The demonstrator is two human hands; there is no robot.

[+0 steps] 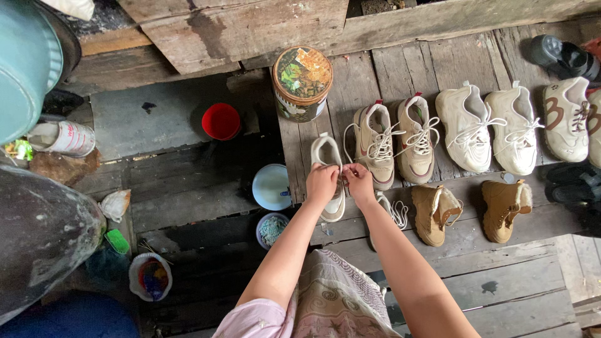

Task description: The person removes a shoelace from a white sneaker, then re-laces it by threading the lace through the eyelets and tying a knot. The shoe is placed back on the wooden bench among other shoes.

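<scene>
A white sneaker (328,153) stands on the wooden plank floor (501,281), toe pointing toward me. Both my hands are over its lace area. My left hand (322,184) and my right hand (359,181) pinch the sneaker's laces between their fingertips, close together. Another white sneaker with loose laces (394,213) lies partly hidden behind my right forearm.
A row of pale sneakers (466,128) and a pair of tan boots (435,213) stand to the right. A round printed tin (302,82), a red cup (221,121), a blue bowl (271,186) and small tubs (150,276) sit left. A large grey jar (44,231) is at far left.
</scene>
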